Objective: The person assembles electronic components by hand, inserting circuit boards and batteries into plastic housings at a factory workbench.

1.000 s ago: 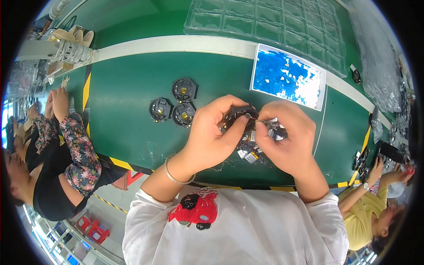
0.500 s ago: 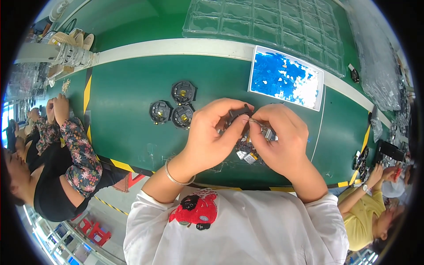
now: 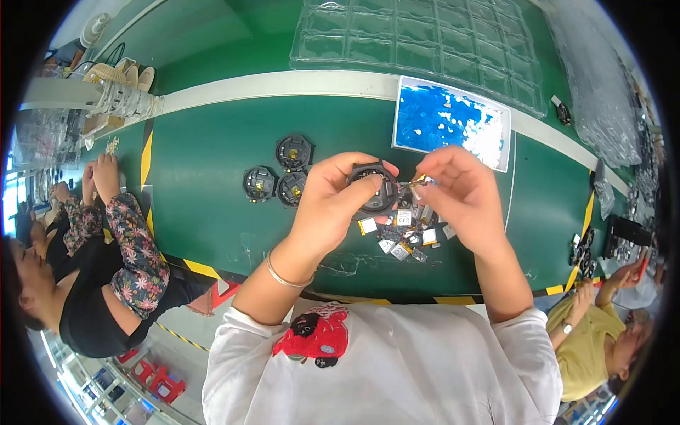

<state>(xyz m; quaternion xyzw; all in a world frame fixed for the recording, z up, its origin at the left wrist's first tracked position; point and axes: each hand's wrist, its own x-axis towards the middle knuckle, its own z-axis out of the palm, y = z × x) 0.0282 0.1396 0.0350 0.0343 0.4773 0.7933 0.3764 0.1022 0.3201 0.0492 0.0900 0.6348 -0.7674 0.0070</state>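
My left hand (image 3: pixel 324 205) grips a round black watch-like housing (image 3: pixel 386 201), its thumb pressed on the open inner face. Just right of it, the thumb and fingers of my right hand (image 3: pixel 464 202) pinch a small gold-coloured part (image 3: pixel 421 181); its exact kind is too small to make out. Below both hands a loose pile of small silver batteries (image 3: pixel 404 217) with yellowish edges lies on the green mat. Three similar black housings (image 3: pixel 292 154) rest face up to the left of my left hand, close together.
Beyond my right hand stands a white box (image 3: pixel 453 120) with blue and white small pieces. A clear compartment tray (image 3: pixel 404 35) lies behind the pale rail (image 3: pixel 283 88). Co-workers sit at both sides, one in floral sleeves (image 3: pixel 134 248) at left. Black parts (image 3: pixel 582 251) lie at far right.
My right hand has drawn away from the housing to the right, pinching the gold-coloured part. The housing now shows its open face, and more of the battery pile is visible.
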